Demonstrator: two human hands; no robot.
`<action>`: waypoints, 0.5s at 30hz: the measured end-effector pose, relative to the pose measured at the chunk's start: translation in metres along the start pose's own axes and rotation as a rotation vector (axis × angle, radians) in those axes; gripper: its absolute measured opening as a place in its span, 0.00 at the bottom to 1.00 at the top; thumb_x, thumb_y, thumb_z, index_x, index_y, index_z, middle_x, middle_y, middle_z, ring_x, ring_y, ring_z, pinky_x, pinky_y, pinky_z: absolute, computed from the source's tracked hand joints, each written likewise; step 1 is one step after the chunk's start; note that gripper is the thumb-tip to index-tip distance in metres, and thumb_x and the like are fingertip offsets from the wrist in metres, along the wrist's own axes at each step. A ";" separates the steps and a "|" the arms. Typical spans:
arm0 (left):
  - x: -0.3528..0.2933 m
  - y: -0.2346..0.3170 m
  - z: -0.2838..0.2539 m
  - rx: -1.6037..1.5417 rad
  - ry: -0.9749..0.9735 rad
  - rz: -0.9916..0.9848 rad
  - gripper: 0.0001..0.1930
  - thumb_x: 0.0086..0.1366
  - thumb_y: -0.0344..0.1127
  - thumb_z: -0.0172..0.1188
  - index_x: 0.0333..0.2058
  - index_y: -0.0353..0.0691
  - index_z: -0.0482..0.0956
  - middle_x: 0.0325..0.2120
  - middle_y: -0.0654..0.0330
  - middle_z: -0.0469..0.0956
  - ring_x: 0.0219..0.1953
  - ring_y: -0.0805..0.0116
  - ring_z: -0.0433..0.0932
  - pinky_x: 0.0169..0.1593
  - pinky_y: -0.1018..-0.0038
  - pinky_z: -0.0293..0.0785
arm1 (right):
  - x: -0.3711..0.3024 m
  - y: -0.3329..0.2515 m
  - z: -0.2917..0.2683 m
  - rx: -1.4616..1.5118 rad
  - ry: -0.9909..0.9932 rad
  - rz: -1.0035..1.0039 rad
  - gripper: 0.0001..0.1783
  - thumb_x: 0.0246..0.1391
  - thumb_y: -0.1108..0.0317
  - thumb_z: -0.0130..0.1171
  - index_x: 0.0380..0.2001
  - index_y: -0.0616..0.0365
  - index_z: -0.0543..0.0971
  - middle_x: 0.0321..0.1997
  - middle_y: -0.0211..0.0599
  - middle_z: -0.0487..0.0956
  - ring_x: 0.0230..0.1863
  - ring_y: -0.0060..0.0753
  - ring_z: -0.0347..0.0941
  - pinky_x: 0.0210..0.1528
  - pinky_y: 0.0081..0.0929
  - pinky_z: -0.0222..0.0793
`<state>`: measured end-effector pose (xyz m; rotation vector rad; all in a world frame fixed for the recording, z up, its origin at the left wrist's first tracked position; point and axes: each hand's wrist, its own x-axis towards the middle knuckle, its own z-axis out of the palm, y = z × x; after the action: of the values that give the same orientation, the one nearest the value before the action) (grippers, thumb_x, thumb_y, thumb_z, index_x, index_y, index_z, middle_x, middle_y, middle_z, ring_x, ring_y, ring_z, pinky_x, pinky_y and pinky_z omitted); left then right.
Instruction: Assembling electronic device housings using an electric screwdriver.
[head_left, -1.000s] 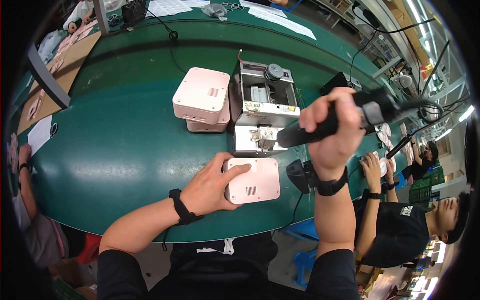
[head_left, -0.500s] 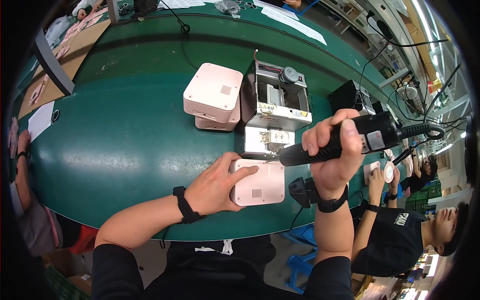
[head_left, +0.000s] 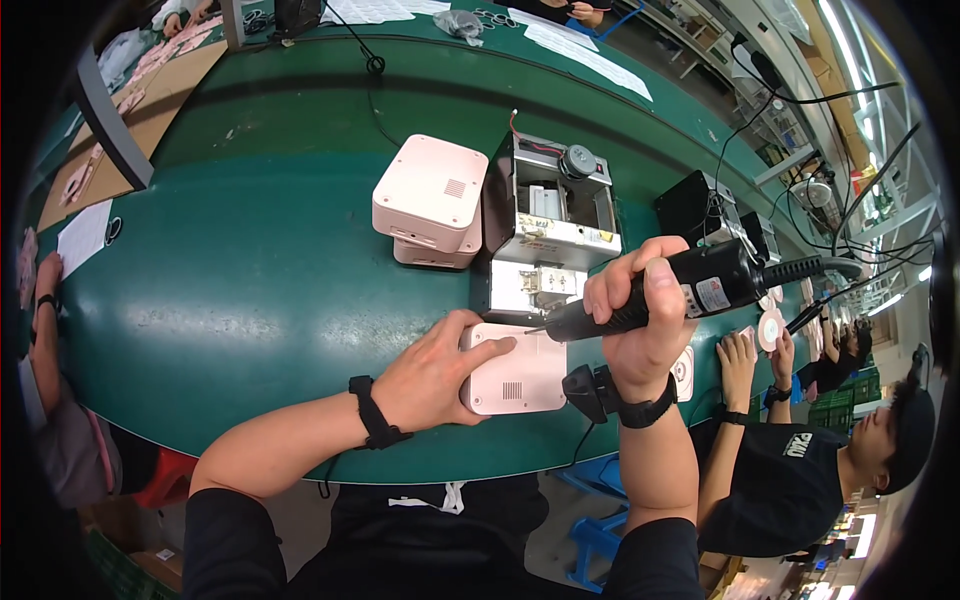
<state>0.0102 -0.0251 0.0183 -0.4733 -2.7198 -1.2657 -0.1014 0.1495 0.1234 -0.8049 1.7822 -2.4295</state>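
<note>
A pale pink square plastic case with a small vent grille and corner holes lies on the green table. My left hand grips its left side, the index finger stretched across the top face. My right hand is wrapped around a black corded electric screwdriver, held nearly level. Its thin bit points left over the case's upper part, close to my left index fingertip; whether the bit touches the case I cannot tell. Beyond, an upper pink case is stacked on a lower pink case.
An open-topped metal machine stands just beyond the case. Black boxes with cables are at the right. A pink part with a round centre lies beside my right wrist. A co-worker handles a round part at the right; another person's arm rests far left.
My right hand and the screwdriver have shifted slightly left and down. The pink part beside my right wrist has come into sight. The co-worker's near hand has moved off the round part.
</note>
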 end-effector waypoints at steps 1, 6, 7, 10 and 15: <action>-0.001 0.000 0.001 0.001 0.002 0.005 0.44 0.41 0.41 0.80 0.60 0.51 0.71 0.54 0.48 0.64 0.55 0.44 0.71 0.58 0.58 0.73 | 0.001 -0.002 0.001 -0.005 -0.001 0.009 0.11 0.63 0.59 0.49 0.37 0.56 0.68 0.19 0.33 0.67 0.16 0.25 0.61 0.24 0.30 0.63; -0.003 0.002 0.000 0.003 0.007 0.021 0.45 0.40 0.39 0.79 0.61 0.51 0.71 0.55 0.48 0.64 0.55 0.45 0.71 0.58 0.58 0.73 | 0.011 -0.024 0.003 0.047 0.074 -0.097 0.11 0.63 0.60 0.49 0.38 0.56 0.68 0.20 0.33 0.67 0.16 0.26 0.61 0.24 0.30 0.63; -0.003 0.002 0.000 0.003 0.008 0.027 0.45 0.40 0.39 0.79 0.61 0.51 0.71 0.55 0.48 0.63 0.55 0.45 0.71 0.58 0.58 0.73 | 0.015 -0.021 0.003 0.002 0.092 -0.107 0.11 0.64 0.59 0.48 0.38 0.56 0.68 0.20 0.32 0.67 0.16 0.26 0.61 0.25 0.30 0.63; -0.003 0.004 0.000 0.002 0.007 0.014 0.45 0.41 0.39 0.79 0.61 0.50 0.70 0.55 0.48 0.63 0.56 0.45 0.71 0.58 0.58 0.73 | 0.024 -0.018 0.005 -0.095 0.131 -0.134 0.12 0.64 0.58 0.47 0.38 0.56 0.68 0.20 0.32 0.67 0.16 0.26 0.61 0.25 0.30 0.63; -0.004 0.003 0.003 0.035 0.020 0.023 0.44 0.42 0.40 0.78 0.61 0.50 0.71 0.55 0.48 0.63 0.56 0.46 0.70 0.58 0.59 0.73 | 0.016 -0.021 0.013 -0.069 0.031 -0.030 0.13 0.65 0.57 0.46 0.39 0.56 0.67 0.19 0.31 0.66 0.16 0.26 0.62 0.25 0.30 0.64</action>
<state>0.0154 -0.0222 0.0171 -0.4846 -2.7077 -1.2085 -0.1047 0.1406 0.1514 -0.8096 1.8884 -2.4235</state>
